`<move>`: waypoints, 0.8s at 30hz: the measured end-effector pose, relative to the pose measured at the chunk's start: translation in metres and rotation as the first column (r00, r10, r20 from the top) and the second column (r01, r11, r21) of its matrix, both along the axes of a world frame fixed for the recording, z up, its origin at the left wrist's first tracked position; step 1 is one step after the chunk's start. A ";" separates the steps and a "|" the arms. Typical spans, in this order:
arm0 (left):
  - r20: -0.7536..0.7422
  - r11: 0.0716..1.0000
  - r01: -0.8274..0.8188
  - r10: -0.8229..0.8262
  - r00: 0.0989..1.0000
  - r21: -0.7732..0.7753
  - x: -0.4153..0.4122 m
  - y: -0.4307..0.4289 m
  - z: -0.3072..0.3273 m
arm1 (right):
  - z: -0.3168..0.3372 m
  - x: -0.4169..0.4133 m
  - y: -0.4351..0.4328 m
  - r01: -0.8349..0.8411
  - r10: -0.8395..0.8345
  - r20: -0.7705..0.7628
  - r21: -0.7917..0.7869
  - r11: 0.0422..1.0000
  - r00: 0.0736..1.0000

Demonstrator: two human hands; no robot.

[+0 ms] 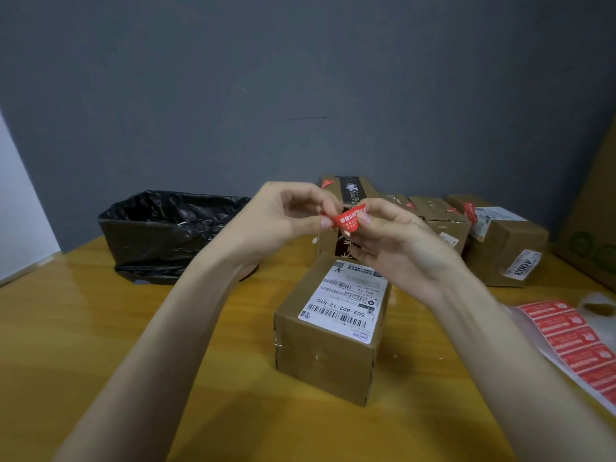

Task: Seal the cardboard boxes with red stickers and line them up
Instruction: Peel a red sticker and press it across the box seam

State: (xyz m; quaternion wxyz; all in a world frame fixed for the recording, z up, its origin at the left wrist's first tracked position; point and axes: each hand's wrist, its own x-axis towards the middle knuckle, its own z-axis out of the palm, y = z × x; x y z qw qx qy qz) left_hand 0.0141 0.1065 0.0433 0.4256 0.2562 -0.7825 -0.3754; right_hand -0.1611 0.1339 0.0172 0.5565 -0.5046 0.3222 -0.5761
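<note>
Pinching one small red rectangular sticker (346,222) between them, left hand (283,218) and right hand (396,241) hold it raised; just below the grip stands a brown cardboard box with a white shipping label (330,331), red sticker sheet (573,338) lower right.

Behind your grip, and rising well above it, you face a plain slate-grey wall (300,78), matt and evenly lit, with a thin dark scuff (301,118) above the grip and a small pale nick (241,89) higher and to its left. Far left of your grip, a white wall panel (20,201) slants in to meet the grey. Below and all round your grip lies a varnished yellow-brown wooden table (100,345), with soft light glinting on its grain, and a black-lined bin (166,235) standing on it to the left.
</note>
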 end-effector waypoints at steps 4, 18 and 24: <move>-0.058 0.994 -0.100 0.097 0.994 -0.045 -0.001 -0.006 -0.001 | 0.003 0.011 -0.006 0.017 -0.018 -0.078 -0.019 1.000 0.997; -0.313 0.930 -0.281 0.347 0.884 0.238 0.018 -0.024 -0.007 | 0.018 0.063 -0.039 0.298 -0.308 -0.132 -0.093 0.950 0.942; -0.304 0.770 -0.600 0.637 0.708 0.216 0.036 -0.039 -0.013 | 0.022 0.088 -0.050 0.163 -0.158 -0.081 0.048 0.985 0.984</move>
